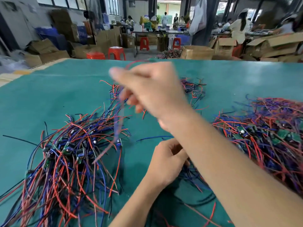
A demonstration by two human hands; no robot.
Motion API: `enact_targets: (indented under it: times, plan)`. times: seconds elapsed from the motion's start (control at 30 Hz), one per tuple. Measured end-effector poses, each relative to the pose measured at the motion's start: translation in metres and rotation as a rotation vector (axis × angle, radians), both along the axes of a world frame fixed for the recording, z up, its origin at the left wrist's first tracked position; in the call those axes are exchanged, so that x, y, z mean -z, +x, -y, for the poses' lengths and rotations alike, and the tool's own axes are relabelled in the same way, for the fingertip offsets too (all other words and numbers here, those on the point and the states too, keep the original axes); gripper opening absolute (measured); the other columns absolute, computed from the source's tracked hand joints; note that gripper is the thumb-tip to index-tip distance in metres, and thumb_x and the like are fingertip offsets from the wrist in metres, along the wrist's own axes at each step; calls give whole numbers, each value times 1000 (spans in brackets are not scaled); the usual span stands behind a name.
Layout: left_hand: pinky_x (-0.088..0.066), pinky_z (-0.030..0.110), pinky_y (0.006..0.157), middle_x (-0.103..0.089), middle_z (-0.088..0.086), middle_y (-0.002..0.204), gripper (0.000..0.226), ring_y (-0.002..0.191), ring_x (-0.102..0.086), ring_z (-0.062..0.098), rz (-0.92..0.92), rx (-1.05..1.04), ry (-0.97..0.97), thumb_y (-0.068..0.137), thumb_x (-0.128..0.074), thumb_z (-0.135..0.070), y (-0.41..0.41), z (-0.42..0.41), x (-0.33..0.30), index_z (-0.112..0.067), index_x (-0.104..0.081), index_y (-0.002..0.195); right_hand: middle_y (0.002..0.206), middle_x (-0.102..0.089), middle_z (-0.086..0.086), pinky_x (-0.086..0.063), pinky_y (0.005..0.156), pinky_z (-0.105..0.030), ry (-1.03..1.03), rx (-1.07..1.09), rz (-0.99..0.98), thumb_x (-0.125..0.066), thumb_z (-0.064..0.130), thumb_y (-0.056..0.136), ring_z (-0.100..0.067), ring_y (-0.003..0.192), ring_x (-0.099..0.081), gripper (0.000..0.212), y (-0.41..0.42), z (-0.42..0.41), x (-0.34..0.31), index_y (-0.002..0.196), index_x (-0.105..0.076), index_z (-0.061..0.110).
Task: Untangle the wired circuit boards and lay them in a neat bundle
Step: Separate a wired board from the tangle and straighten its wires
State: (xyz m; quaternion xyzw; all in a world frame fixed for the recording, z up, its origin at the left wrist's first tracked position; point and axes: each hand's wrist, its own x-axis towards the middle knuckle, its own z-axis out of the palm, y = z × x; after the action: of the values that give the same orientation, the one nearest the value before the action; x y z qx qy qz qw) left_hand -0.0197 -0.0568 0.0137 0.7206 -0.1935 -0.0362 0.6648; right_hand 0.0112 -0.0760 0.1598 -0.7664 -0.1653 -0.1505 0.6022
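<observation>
Right hand raised above the table, arm crossing in from lower right; fingers curled, pinching a blurred strand of wires that droops from the fingers toward the left pile. A small blue-topped circuit board shows near the strand's lower part; we cannot tell whether it hangs from it or lies on the table.

Left hand lower, near centre, fingers curled around a cluster of dark blue and red wires that fans out beneath the right forearm.

Left of the hands: a spread bundle of wired circuit boards, boards grouped around the middle, red, blue and black leads running toward us and away. Behind the right hand, a smaller tangle, partly hidden. At the right edge, a dense heap of tangled boards and wires, green boards showing on top.

Green mat covers the table. Beyond it: red stools, cardboard boxes, people seated at far benches, all blurred.
</observation>
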Motion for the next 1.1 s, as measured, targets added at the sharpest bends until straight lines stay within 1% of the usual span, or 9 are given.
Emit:
enact_targets:
  times: [0.13, 0.2, 0.3, 0.43, 0.53, 0.73, 0.87, 0.97, 1.1]
  plan:
    - [-54, 41, 75, -73, 10, 86, 19, 76, -56, 7, 44, -44, 14, 74, -55, -19, 2, -1, 5, -9, -68, 82, 68, -75, -10, -53, 46, -27, -753, -60, -80, -53, 60, 97, -18, 56, -69, 64, 51, -31, 19, 67, -67, 5]
    - [-50, 28, 67, -68, -8, 72, 11, 69, -52, 0, 61, -48, 55, 79, -59, -16, 4, 1, 6, -22, -66, 75, 88, -76, -16, -63, 62, -35, -899, 9, -203, -58, 49, 95, -27, 71, -75, 47, 85, -14, 36, 84, -74, 7]
    - [-41, 16, 63, -63, -16, 68, 13, 60, -50, -4, 84, -64, 144, 84, -61, -12, 6, 2, 8, -22, -69, 81, 120, -68, -18, -58, 95, -43, -965, 295, -353, -61, 26, 85, -37, 104, -70, 33, 117, 30, 61, 113, -71, 12]
    - [-46, 19, 66, -63, -13, 70, 14, 61, -52, 0, 85, -66, 173, 82, -61, -12, 4, 4, 6, -20, -71, 87, 112, -68, -16, -63, 79, -48, -795, 326, -558, -56, 11, 91, -39, 89, -72, 31, 130, 66, 84, 120, -68, 7]
    - [-45, 21, 66, -60, -14, 70, 14, 61, -51, 1, 95, -73, 182, 82, -61, -12, 4, 3, 8, -22, -71, 86, 111, -67, -20, -62, 83, -55, -622, 299, -595, -55, 5, 97, -46, 96, -71, 31, 134, 69, 96, 126, -64, -2]
    - [-46, 21, 66, -64, -12, 69, 16, 61, -55, 5, 63, -75, 159, 81, -61, -9, 5, 2, 7, -21, -71, 84, 85, -68, -13, -46, 46, -27, -214, 396, -601, -69, 5, 88, -20, 58, -61, 20, 132, 78, 97, 107, -72, 0]
    - [-54, 31, 73, -71, -2, 75, 12, 72, -67, 20, 20, -75, 88, 88, -60, -13, 7, 3, 9, -20, -69, 87, 89, -71, -15, -42, 47, -24, -8, 330, -599, -74, 6, 83, -14, 53, -53, 15, 110, 97, 81, 95, -75, -3]
    - [-47, 18, 63, -71, -3, 85, 15, 71, -69, 13, -60, -81, -42, 94, -55, -30, 7, 4, 6, -20, -66, 95, 91, -78, -15, -40, 43, -18, 159, 294, -549, -75, 11, 85, -8, 46, -51, 11, 82, 112, 67, 92, -76, 2]
    - [-43, 18, 53, -71, 0, 90, 35, 72, -71, 14, -158, -129, -149, 90, -43, -47, 8, 3, 2, -20, -63, 100, 89, -79, -12, -42, 44, -18, 198, 275, -397, -76, 19, 76, -9, 52, -54, 14, 25, 124, 69, 84, -80, 7]
